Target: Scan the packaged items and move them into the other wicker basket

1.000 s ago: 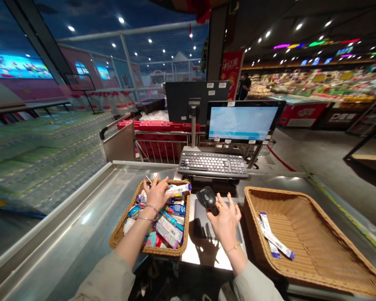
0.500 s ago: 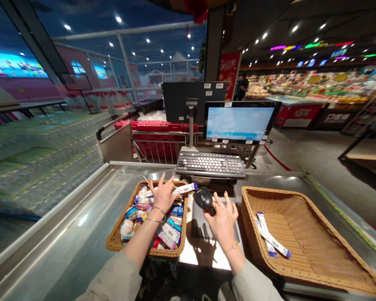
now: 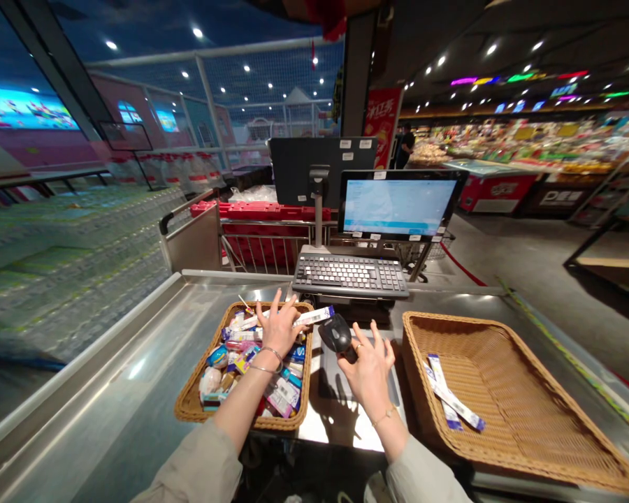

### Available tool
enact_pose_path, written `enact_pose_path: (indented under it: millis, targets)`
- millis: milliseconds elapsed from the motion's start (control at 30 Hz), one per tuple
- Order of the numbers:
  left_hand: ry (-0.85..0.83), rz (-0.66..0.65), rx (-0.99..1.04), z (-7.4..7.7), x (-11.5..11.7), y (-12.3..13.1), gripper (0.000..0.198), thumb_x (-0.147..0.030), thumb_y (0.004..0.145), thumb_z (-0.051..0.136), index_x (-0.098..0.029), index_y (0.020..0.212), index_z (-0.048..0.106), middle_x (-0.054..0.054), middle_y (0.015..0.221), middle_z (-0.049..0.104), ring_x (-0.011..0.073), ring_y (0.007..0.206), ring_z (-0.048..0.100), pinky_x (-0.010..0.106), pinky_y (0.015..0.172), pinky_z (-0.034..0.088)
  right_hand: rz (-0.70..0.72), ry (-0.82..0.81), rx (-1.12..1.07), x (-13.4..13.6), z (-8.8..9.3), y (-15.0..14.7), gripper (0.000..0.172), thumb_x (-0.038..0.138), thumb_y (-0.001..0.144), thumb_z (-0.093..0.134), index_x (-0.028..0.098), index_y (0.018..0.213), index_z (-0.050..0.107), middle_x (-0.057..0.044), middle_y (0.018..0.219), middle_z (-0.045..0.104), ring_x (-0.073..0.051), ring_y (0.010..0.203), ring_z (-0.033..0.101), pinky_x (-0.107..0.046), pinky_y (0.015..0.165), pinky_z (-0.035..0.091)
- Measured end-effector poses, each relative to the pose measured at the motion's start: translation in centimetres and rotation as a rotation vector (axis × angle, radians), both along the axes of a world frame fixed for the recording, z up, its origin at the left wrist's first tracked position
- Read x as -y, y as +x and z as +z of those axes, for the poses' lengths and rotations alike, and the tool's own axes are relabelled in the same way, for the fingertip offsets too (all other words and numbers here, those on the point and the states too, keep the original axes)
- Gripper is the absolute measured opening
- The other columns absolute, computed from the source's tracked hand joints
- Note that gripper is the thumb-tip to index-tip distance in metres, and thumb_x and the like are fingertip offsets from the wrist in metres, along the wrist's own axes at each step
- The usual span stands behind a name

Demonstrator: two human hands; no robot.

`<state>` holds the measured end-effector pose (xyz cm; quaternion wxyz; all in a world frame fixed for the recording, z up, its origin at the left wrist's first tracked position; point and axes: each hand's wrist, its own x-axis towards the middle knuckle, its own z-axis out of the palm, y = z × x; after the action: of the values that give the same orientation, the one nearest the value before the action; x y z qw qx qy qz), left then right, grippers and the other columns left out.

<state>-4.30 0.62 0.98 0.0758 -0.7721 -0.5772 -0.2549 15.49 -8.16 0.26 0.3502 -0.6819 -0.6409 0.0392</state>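
My left hand [image 3: 279, 331] is over the left wicker basket [image 3: 182, 404], pinching a slim white and purple packet [image 3: 314, 316] whose far end points right. Assorted small packages fill that basket. My right hand [image 3: 367, 365] holds a black handheld scanner [image 3: 337, 334] by its handle, with some fingers raised. The scanner's head is close to the packet's right end. In the right wicker basket [image 3: 524, 377] two similar slim packets [image 3: 458, 399] lie crossed.
Beyond the baskets are a black keyboard [image 3: 351, 274] and a lit monitor [image 3: 399, 208]. A metal cart [image 3: 267, 248] stands behind the counter [image 3: 136, 363]. Packs of bottles [image 3: 73, 265] are stacked left. A person [image 3: 406, 147] stands far back.
My left hand has shifted slightly right with the packet, bringing its end closer to the scanner. My right hand and the scanner have moved slightly left.
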Motion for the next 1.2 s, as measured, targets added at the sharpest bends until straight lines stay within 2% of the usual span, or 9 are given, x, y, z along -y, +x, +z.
enact_pose_path:
  millis: [667, 867, 1200]
  targets:
    - [0.000, -0.003, 0.016, -0.4, -0.3, 0.4, 0.011, -0.030, 0.076, 0.071, -0.026, 0.080, 0.061, 0.001, 0.137, 0.057, 0.0327, 0.143, 0.027, 0.072, 0.110, -0.002, 0.030, -0.035, -0.053, 0.4, 0.0, 0.2, 0.023, 0.022, 0.070, 0.059, 0.027, 0.089, 0.070, 0.003, 0.131, 0.060, -0.029, 0.142, 0.026, -0.053, 0.112, 0.012]
    - [-0.003, -0.001, 0.013, -0.4, -0.4, 0.6, 0.012, -0.033, 0.076, 0.072, -0.027, 0.081, 0.062, 0.001, 0.138, 0.057, 0.0325, 0.143, 0.025, 0.071, 0.111, -0.003, 0.043, -0.018, -0.036, 0.5, -0.3, 0.4, 0.027, 0.021, 0.070, 0.057, 0.027, 0.094, 0.070, 0.001, 0.131, 0.060, -0.029, 0.141, 0.026, -0.055, 0.111, 0.012]
    - [0.016, -0.032, 0.017, -0.5, -0.8, 1.6, 0.012, -0.033, 0.077, 0.071, -0.026, 0.080, 0.061, -0.001, 0.137, 0.057, 0.0319, 0.144, 0.024, 0.071, 0.111, -0.005, -0.051, 0.029, 0.012, 0.6, -0.8, 1.8, 0.024, 0.026, 0.074, 0.058, 0.027, 0.095, 0.069, -0.001, 0.134, 0.058, -0.030, 0.141, 0.025, -0.056, 0.109, 0.013]
